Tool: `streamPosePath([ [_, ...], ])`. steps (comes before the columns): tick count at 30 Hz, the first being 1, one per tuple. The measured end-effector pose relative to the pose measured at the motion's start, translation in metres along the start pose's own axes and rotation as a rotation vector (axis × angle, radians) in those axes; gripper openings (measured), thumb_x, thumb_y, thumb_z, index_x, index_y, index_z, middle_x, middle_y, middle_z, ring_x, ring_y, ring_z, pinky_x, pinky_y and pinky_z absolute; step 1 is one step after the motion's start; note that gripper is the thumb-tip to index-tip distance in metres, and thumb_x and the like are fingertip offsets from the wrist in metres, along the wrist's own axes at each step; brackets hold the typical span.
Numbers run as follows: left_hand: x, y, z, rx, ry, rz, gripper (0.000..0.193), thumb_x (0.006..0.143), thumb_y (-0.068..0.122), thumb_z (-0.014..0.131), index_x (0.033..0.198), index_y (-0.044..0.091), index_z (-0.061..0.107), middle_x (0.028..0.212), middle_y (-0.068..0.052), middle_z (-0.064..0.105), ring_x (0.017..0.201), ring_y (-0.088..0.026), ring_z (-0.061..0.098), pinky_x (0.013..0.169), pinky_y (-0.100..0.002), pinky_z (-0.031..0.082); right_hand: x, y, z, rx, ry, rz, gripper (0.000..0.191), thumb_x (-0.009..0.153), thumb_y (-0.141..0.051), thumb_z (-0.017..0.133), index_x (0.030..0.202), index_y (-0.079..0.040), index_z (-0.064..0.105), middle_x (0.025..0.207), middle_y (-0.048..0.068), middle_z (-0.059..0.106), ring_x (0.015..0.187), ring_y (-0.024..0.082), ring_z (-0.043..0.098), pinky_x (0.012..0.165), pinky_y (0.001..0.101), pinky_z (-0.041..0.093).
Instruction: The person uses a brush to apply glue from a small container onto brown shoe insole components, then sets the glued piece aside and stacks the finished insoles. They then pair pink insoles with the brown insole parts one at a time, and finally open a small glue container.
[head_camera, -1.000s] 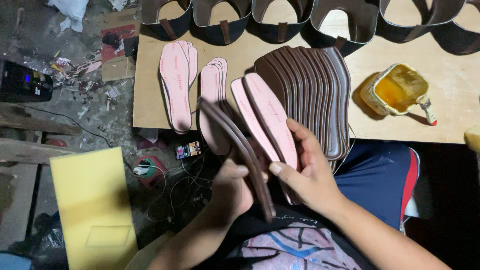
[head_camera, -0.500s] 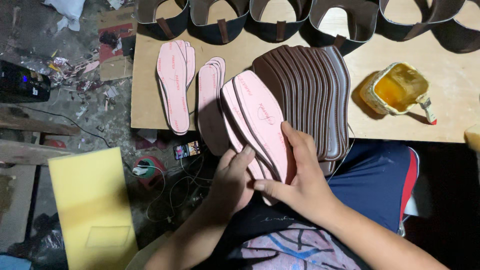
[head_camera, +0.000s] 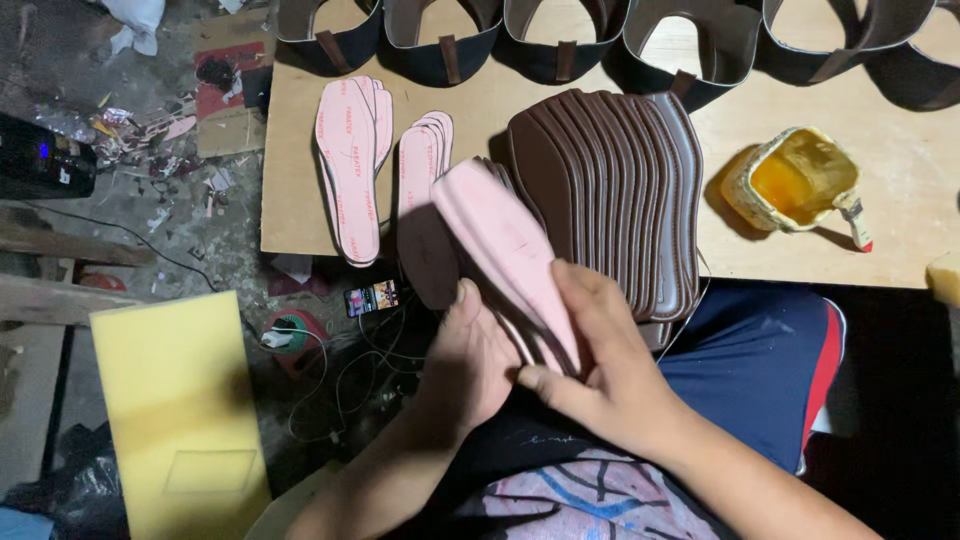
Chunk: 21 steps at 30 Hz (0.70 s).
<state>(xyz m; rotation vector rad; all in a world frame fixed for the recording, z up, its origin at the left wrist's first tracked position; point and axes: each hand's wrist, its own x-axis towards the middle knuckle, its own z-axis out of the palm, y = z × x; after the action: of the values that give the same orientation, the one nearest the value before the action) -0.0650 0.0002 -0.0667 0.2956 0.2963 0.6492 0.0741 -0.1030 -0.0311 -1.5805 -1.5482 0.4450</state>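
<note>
Workboard (head_camera: 600, 262) behind; both hands, left (head_camera: 480, 360), right (head_camera: 610, 375), grasping pink insole stack (head_camera: 500, 250) between them.

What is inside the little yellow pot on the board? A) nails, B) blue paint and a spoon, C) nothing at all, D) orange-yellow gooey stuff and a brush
D: the yellow pot on the wooden board holds an orange-yellow liquid, and a brush leans over its rim, to the right of the fanned brown insoles.
</note>
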Motion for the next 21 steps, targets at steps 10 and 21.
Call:
streamPosePath([
  [10,-0.016,0.008,-0.001,0.575,-0.026,0.202,0.081,0.097,0.023,0.058,0.161,0.012,0.008,0.159,-0.007,0.034,0.139,-0.021,0.043,0.106,-0.037,0.035,0.012,-0.001,-0.001,0.178,-0.016,0.246,0.081,0.081,-0.019,0.078,0.149,0.004,0.041,0.136,0.02,0.054,0.128,0.028,0.055,0.109,0.0367,0.043],
  [21,-0.032,0.008,-0.071,0.532,0.353,0.278,0.028,0.098,0.007,0.063,0.125,-0.003,0.059,0.112,-0.011,0.064,0.098,-0.018,0.059,0.088,-0.035,0.049,0.027,0.018,0.062,0.669,-0.206,0.557,0.07,0.097,-0.029,0.061,0.153,0.006,0.036,0.142,0.015,0.057,0.134,0.02,0.054,0.112,0.0312,0.04],
])
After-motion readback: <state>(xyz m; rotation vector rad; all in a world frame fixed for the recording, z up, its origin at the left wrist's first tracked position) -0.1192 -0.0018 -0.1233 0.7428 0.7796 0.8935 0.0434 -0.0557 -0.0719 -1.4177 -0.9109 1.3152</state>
